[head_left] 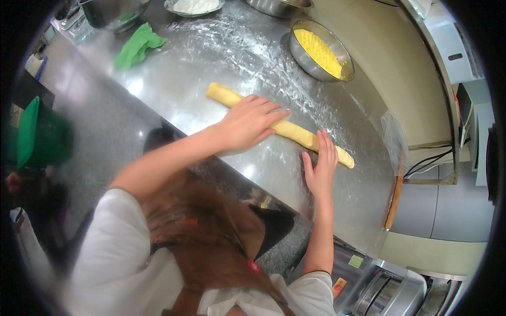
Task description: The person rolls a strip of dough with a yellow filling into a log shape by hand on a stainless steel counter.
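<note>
A long roll of pale yellow dough [294,131] lies slantwise on the floured stainless steel table [178,67]. My left hand [251,122] rests across its upper left half, palm down, with the fingers over the dough. Nearer the lower right end, my right hand [322,160] touches the roll with its fingers extended and the thumb apart. Both ends of the dough stick out beyond my hands. Neither hand is closed around it. Loose white flour [253,47] is spread on the metal behind the roll.
A steel bowl of yellow crumbly filling [320,53] stands at the back by the wall. Near it are another steel bowl [280,6] and a dish of white flour [195,6]. A green cloth [138,45] lies back left. At right are a clear plastic bag [395,138] and a wooden rod [394,201].
</note>
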The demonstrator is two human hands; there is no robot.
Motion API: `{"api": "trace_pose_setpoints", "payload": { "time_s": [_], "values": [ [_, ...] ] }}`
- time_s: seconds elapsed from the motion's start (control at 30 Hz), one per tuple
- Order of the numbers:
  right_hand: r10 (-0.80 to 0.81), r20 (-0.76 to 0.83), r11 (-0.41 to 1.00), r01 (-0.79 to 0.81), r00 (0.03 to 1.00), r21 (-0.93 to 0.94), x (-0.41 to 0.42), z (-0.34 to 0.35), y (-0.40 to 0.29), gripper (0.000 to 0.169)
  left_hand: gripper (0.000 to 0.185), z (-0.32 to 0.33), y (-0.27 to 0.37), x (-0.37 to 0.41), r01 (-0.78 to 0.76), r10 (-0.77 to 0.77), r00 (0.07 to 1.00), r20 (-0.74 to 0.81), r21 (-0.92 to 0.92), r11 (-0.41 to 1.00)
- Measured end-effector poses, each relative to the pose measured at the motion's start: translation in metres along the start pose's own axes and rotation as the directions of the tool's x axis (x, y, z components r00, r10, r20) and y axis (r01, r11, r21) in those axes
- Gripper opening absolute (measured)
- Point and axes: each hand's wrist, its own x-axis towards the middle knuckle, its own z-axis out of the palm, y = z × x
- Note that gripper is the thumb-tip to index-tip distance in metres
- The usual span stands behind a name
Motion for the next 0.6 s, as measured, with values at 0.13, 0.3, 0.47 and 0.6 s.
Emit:
{"api": "trace_pose_setpoints", "payload": {
  "time_s": [0.13, 0.3, 0.47, 0.6],
  "values": [
    [-0.005, 0.047, 1.0, 0.005, 0.999, 0.01, 0.011, 0.01, 0.001, 0.061, 0.054, 0.023, 0.004, 0.007, -0.035, 0.03, 0.997, 0.075, 0.065, 0.997],
    [-0.077, -0.057, 0.997, 0.078, 0.995, 0.008, 0.041, 0.021, -0.028, 0.055, 0.045, 0.033, -0.012, 0.0, 0.009, -0.003, 0.999, -0.047, 0.123, 0.992],
    [-0.082, 0.008, 0.992, 0.08, 0.997, 0.101, 0.038, 0.058, -0.001, 0.051, 0.011, 0.042, -0.023, -0.003, 0.018, 0.009, 0.985, -0.175, 0.15, 0.989],
    [-0.192, 0.084, 0.981, 0.194, 0.978, -0.013, 0.037, 0.026, 0.006, 0.053, 0.016, 0.045, -0.023, 0.01, 0.061, -0.028, 0.981, -0.194, 0.163, 0.985]
  ]
}}
